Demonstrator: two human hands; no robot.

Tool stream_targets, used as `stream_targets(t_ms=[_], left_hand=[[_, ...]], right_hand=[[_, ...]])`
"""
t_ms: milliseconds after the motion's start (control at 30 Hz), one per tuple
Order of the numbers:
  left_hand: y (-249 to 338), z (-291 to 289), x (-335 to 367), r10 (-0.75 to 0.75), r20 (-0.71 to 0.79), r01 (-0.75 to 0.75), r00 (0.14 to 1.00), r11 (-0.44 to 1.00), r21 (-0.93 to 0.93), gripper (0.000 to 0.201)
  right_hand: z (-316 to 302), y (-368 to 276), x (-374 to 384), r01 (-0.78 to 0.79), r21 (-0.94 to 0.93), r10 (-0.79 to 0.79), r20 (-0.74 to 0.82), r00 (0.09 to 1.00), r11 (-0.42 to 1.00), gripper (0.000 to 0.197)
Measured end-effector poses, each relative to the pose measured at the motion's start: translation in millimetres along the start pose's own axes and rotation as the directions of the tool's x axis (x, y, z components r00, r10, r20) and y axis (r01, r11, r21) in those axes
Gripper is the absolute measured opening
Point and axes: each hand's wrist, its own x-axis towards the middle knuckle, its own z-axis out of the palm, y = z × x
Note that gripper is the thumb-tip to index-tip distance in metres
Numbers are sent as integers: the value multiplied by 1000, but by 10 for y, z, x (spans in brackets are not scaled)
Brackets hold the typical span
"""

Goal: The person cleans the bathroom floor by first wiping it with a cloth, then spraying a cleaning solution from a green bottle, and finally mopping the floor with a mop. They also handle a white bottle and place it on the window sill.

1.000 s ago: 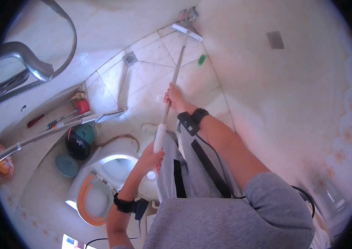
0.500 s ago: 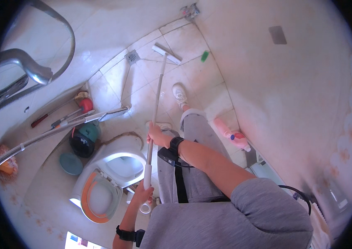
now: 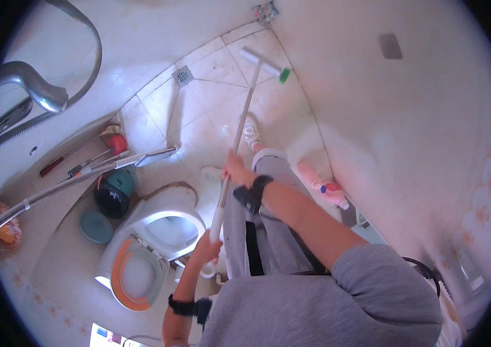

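Both my hands are closed round the pole of a long-handled floor squeegee (image 3: 241,124), which slants away from me across the tiles. My left hand (image 3: 206,248) grips the white lower end of the handle, close to my body. Farther up the metal pole, my right hand (image 3: 236,169) is wrapped round it. The squeegee's white, bar-shaped head, slightly blurred, lies on the floor toward the far corner. Its right end is at a small green piece (image 3: 284,76), touching or nearly so.
A toilet (image 3: 170,231) with its lid raised stands left. Beside it are a dark and teal bucket (image 3: 113,196), a teal lid (image 3: 96,226) and long-handled tools. Pink bottles (image 3: 323,186) line the right wall. A floor drain (image 3: 182,76) lies far left; a shower hose (image 3: 96,63) hangs upper left.
The squeegee head has moved right and farther away, up to the green piece. Both my hands have shifted right with the pole, and my right hand is farther forward.
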Motion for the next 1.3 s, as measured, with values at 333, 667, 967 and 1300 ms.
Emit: stream_targets(t_ms=[333,667,967,1300], left_hand=[[405,-42,618,75,3,-75,997,997,0,20],[225,-183,-94,-149,-49,149,988,989,0,18],[553,-109,608,101,-97,-96,990,994,61,12],[-586,-65,-586,-252,-142,227,957,959,-171,14]], right_hand=[[-326,-646,606,143,179,-140,-30,990,973,41],[286,-315,-16,-8,214,15,-29,999,977,56],[-132,-853,519,178,182,-167,-76,983,967,55],[832,286,-544,-220,197,199,121,972,955,49]])
